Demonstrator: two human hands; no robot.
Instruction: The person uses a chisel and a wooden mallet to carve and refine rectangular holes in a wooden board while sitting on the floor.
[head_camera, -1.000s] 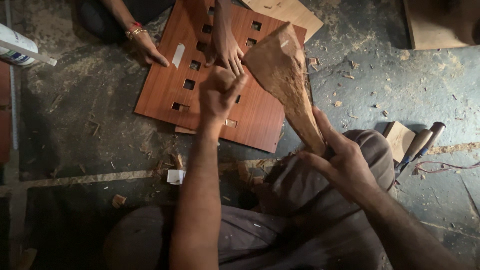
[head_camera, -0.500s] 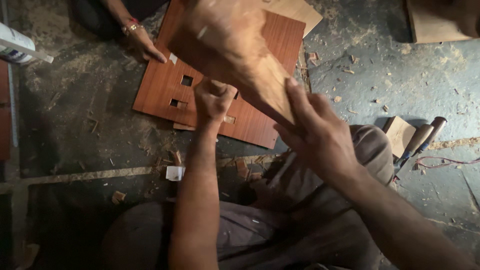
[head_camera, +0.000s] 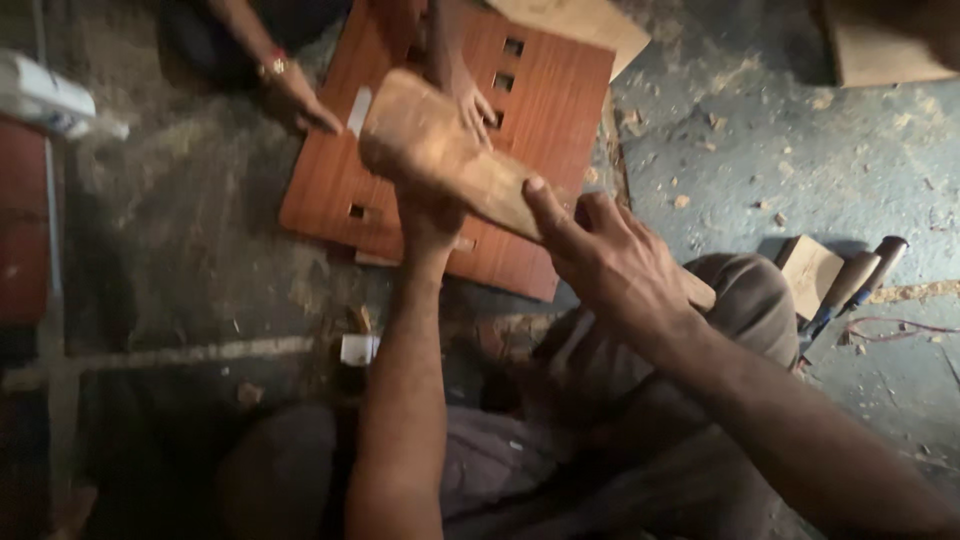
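Head view: the right hand (head_camera: 610, 265) has its fingers clenched around the handle of a thick, worn wooden mallet (head_camera: 450, 155), raised above a reddish-brown wooden panel with small rectangular cut-outs (head_camera: 545, 130) lying on the dusty floor (head_camera: 760, 150). The left hand (head_camera: 430, 215) sits under the mallet head; its grip cannot be told. Another person's hands (head_camera: 300, 100) rest on the panel.

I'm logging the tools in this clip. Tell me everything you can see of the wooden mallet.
The wooden mallet is a single chunky club of pale brown, worn, unpainted wood, broad and rounded at the head and tapering toward the handle. The right hand grips the handle, and the butt end pokes out past the hand. It is held in the air, tilted with its head up and to the left, above the reddish-brown panel and over the left hand. Its head is slightly blurred.
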